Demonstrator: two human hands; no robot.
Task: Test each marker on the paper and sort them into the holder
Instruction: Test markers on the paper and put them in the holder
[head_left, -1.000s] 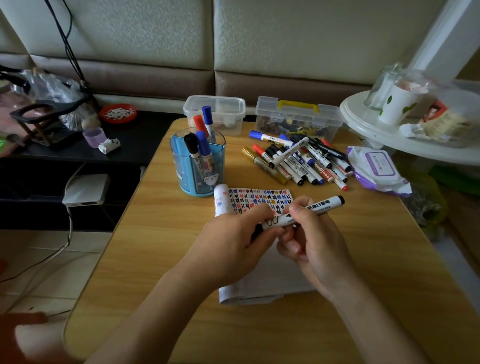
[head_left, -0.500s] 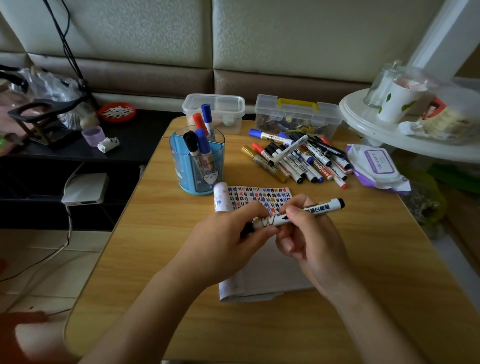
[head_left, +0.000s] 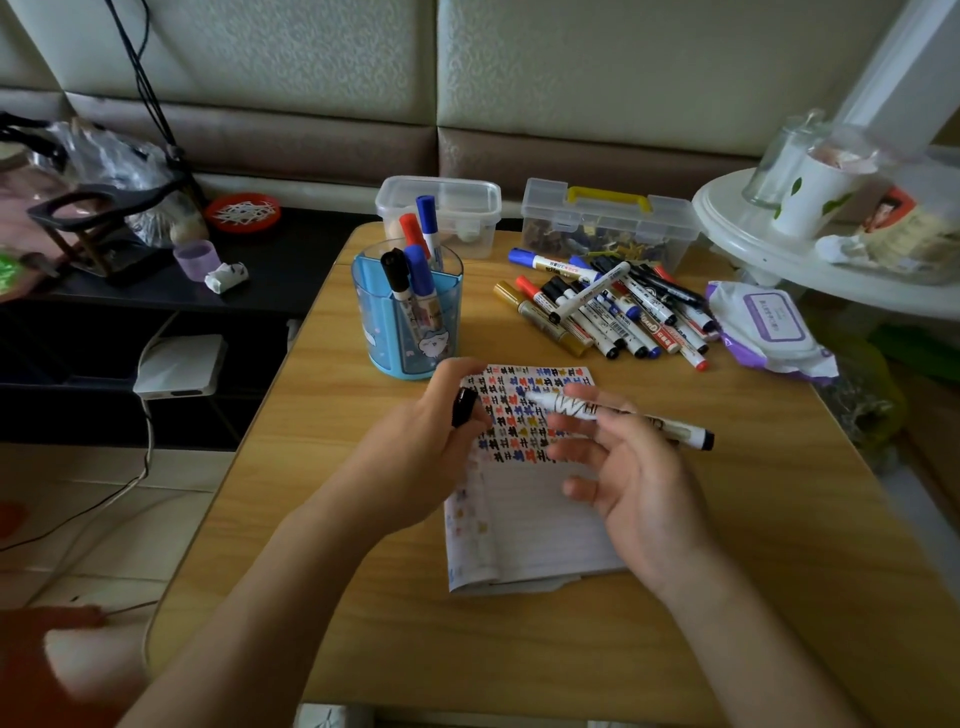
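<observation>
**Mia:** What is the left hand doing?

**Ben:** Its fingers are curled. It pinches a little black cap. The hand is over the top left corner of the paper.

**Mia:** And the right hand?

**Ben:** It holds a white marker up near its top fingers. The other fingers are spread out and loose. The marker has no cap on. Its tip points left, toward the cap, but the two are apart. Its black end sticks out to the right.

**Mia:** Is the tip on the paper?

**Ben:** I can't tell. It is over the part full of little marks.

**Mia:** What marks?

**Ben:** Rows of small scribbles in black, blue, red and gold. They fill the top of the paper. The lower part has only lines. The paper lies flat in the middle of the wooden table.

**Mia:** Where is the holder?

**Ben:** It is the blue cup at the back left, just past the paper. Four capped markers stand in it. A black one and a blue one are in front. A red one and a blue one are behind.

**Mia:** Are there more?

**Ben:** Yes, a pile of markers lies on the table to the right of the holder. Behind it sit a clear box and a box with a yellow handle. A pack of wipes lies at the right edge.
</observation>
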